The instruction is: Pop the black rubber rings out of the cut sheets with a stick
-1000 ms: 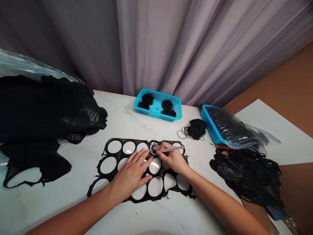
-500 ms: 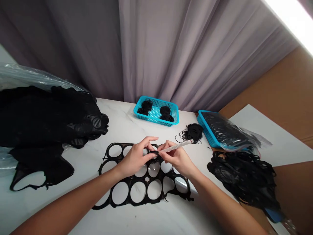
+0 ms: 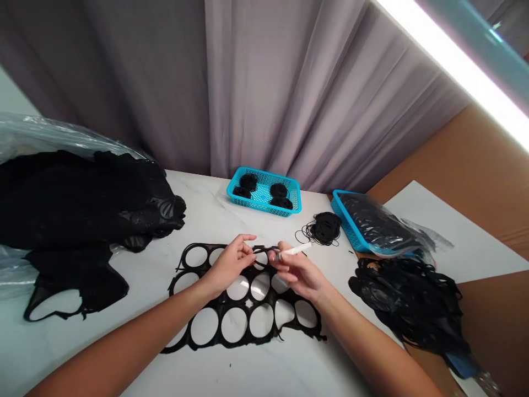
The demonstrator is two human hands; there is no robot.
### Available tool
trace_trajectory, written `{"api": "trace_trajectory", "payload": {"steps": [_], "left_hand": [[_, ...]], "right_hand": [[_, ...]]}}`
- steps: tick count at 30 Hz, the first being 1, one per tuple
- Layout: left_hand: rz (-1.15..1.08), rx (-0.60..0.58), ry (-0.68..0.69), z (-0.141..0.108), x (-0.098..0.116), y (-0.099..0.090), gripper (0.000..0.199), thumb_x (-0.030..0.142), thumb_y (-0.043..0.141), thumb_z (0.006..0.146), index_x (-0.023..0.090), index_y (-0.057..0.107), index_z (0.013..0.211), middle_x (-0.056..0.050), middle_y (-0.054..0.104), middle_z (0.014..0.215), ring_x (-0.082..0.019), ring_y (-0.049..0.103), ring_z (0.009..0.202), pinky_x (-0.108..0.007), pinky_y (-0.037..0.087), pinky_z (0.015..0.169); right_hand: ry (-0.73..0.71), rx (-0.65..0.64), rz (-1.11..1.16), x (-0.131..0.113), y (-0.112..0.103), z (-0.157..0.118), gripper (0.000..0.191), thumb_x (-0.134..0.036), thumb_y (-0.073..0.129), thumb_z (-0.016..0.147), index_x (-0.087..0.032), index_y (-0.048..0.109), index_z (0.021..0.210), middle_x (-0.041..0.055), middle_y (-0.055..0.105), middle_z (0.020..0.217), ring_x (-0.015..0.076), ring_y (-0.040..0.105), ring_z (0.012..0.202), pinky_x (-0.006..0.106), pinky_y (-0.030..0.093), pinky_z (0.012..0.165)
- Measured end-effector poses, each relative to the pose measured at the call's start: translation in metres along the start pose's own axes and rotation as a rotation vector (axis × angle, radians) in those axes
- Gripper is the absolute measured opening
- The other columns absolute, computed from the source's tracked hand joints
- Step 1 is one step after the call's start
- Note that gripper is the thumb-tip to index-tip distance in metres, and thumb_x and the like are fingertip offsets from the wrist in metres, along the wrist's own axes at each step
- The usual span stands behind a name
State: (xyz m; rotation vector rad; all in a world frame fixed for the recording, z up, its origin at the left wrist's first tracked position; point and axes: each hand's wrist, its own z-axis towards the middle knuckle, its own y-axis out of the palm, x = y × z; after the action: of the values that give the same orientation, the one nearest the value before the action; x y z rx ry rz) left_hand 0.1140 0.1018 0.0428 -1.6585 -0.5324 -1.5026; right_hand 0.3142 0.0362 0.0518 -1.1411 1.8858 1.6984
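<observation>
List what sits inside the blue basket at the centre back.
The basket holds four black bundles, two on each side. Its perforated floor shows between them; whatever lies underneath them is covered.

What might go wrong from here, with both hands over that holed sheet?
The white tool in the right hand points toward the left hand; if sharp, it might nick fingers. The holed sheet has thin strips that could tear. Loose strands from the tangle lie near the tool's outer end and might snag.

Grey-mauve curtain [image 3: 256, 82] behind white marbled table [image 3: 198, 209]; bright light strip [image 3: 454, 60] upper right; brown panel [image 3: 454, 154] right.
</observation>
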Motion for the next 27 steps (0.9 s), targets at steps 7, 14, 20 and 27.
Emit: {"api": "trace_trajectory", "payload": {"steps": [7,14,20,27], "left_hand": [[0.635,-0.102,0.297,-0.045,-0.034,0.009,0.038,0.028,0.058,0.094,0.023,0.055,0.132,-0.011,0.047,0.148,-0.032,0.039,0.14,-0.052,0.033,0.113],[0.961,-0.12,0.417,-0.054,-0.044,0.014,0.048,0.035,0.053,0.099,0.023,0.044,0.144,-0.01,0.038,0.155,-0.03,0.027,0.146,-0.05,0.031,0.116],[1.002,-0.127,0.42,-0.053,-0.044,0.014,0.048,0.032,0.057,0.097,0.02,0.046,0.142,-0.013,0.037,0.155,-0.032,0.028,0.146,-0.051,0.03,0.116],[0.985,-0.124,0.414,-0.053,-0.043,0.014,0.046,0.035,0.054,0.098,0.021,0.048,0.141,-0.012,0.037,0.156,-0.032,0.03,0.145,-0.051,0.031,0.116]], "right_hand": [[-0.174,0.177,-0.723,0.009,-0.025,0.024,0.029,-0.031,0.072,0.079,-0.021,0.047,0.068,0.0038,0.068,0.082,0.0157,0.056,0.075,0.027,0.04,0.065],[-0.171,0.133,-1.072,0.026,-0.021,0.014,0.022,-0.03,0.063,0.084,-0.021,0.049,0.07,0.0025,0.068,0.083,0.0171,0.057,0.074,0.029,0.041,0.067],[-0.249,0.102,-1.19,0.025,-0.02,0.014,0.019,-0.025,0.059,0.087,-0.022,0.049,0.071,0.0028,0.066,0.083,0.0177,0.058,0.077,0.03,0.043,0.07],[-0.476,-0.087,-1.638,0.032,-0.017,0.009,0.012,-0.016,0.047,0.092,-0.023,0.05,0.082,0.0093,0.064,0.093,0.0239,0.052,0.087,0.037,0.042,0.079]]}}
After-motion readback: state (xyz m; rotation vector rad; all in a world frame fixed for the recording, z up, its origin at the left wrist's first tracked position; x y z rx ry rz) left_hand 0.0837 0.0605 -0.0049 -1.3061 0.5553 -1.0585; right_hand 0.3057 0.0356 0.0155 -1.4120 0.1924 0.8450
